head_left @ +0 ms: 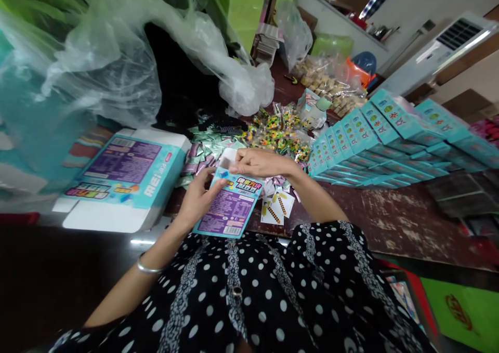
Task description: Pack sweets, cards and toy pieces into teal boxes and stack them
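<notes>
**A:** Head view: what do the hands hold?

**B:** Both grip a small teal box. The left hand clasps its near side from below; the right hand pinches the open top flap, fingers closed on the card.

**A:** And around them?

**B:** Left of the left hand lies a large flattened carton. Beyond the right hand, a heap of sweet packets; to its right, rows of stacked teal boxes. Just under the right wrist sit printed paper slips on the dark table. Clear plastic bags billow above the carton.
</notes>
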`<state>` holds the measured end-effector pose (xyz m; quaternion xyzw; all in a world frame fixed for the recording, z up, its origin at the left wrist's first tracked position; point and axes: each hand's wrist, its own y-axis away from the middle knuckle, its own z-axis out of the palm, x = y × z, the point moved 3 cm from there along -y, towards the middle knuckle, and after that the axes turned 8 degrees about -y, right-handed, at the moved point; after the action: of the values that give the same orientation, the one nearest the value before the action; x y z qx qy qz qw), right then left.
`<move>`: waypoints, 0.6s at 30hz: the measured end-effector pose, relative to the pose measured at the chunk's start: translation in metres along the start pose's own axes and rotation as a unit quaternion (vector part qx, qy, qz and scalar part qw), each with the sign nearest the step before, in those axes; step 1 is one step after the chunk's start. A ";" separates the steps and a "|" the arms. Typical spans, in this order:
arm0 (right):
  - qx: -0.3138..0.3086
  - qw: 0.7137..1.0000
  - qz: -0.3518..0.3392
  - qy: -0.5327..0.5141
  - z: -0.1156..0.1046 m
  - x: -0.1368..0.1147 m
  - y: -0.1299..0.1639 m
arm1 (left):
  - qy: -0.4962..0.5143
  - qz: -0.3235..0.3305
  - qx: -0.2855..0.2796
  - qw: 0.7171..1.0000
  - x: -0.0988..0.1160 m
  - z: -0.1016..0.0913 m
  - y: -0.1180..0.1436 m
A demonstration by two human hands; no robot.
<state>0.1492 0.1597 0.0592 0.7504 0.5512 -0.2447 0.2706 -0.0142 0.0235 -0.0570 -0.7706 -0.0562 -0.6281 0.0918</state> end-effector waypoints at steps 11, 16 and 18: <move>0.419 0.883 0.061 -0.201 0.087 0.030 0.082 | 0.113 0.014 0.093 0.989 0.002 0.002 0.012; 0.500 0.822 0.108 -0.249 0.148 0.027 0.078 | 0.032 -0.033 0.066 0.997 -0.010 0.011 0.019; 0.519 0.813 0.125 -0.232 0.151 0.025 0.076 | -0.016 -0.051 0.046 0.997 -0.015 0.010 0.017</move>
<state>0.2190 0.0561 -0.0581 0.7630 0.1643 -0.6250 -0.0111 -0.0047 0.0092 -0.0747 -0.7717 -0.1259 -0.6163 0.0939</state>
